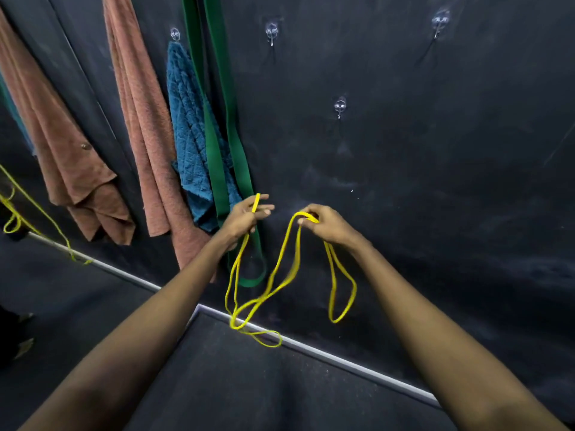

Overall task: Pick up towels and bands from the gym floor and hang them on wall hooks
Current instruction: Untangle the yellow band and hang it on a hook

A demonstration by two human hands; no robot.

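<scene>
Across the upper field, from 9 round to 3 o'clock, I have the dark wall (435, 181); the floor (249, 384) fills 6 o'clock below a pale trim strip.

1. Hung items. Two brown towels (146, 135) drape at 10 and 11 o'clock. A blue towel (186, 119) hangs from its own hook just right of them. A green band (224, 119) runs down beside it, its lower loop clear of the floor. I judge this part of the job done.

2. Item in hand. The yellow band (280, 259) is off the floor at centre, slung between both hands in several slack loops. Whether the lowest loop, at 6 o'clock, touches the floor I cannot tell.

3. Hands. My left hand (245, 216) has its fingers clamped on one bight, which stands up between them. My right hand (326, 225) has its fingers curled tight on another. The spread hold looks meant to sort the tangle into one clean loop.

4. Targets. Bare hooks sit at 12 o'clock (271, 31), just above the right hand (340, 105), and at 1 o'clock (440, 21). The middle one is nearest.
</scene>
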